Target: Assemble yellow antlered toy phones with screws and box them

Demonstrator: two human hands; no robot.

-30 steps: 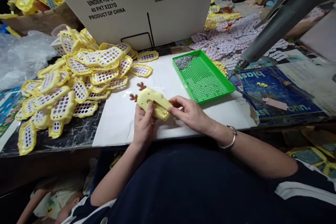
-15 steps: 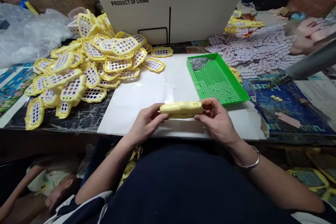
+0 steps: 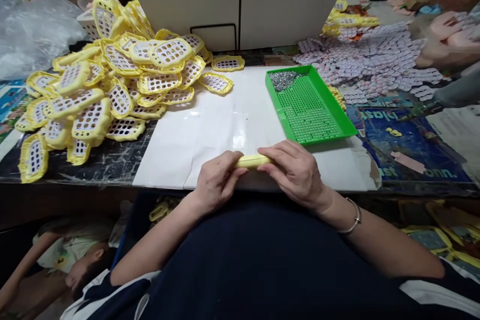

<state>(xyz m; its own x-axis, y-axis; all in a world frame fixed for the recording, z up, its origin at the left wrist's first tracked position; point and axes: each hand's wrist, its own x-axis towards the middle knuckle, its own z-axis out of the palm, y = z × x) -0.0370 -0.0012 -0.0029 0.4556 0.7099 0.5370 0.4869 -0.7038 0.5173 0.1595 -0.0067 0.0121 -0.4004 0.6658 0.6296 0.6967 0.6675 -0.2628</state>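
Note:
A yellow plastic piece (image 3: pixel 253 161) is held edge-on between both hands, just above the front of a white board (image 3: pixel 210 125). My left hand (image 3: pixel 218 178) grips its left end between thumb and fingers. On the other end, my right hand (image 3: pixel 294 171) is closed, fingers over the top and thumb in front. Much of the piece is hidden by the fingers. Beyond my right hand lies a green tray (image 3: pixel 350 135) with small silvery screws (image 3: pixel 282 80) heaped in its far left corner and others set in its holes.
Yellow-rimmed white perforated parts (image 3: pixel 92 120) are piled at left. Behind the board stands a white carton (image 3: pixel 225 5). Many small white pieces (image 3: pixel 367 60) lie at back right, near a grey power tool (image 3: pixel 450 92). A person (image 3: pixel 71 255) is low at left.
Both hands have closed further over the yellow piece, covering more of it, and moved closer together. It has come slightly nearer to me. The view has tilted down a little.

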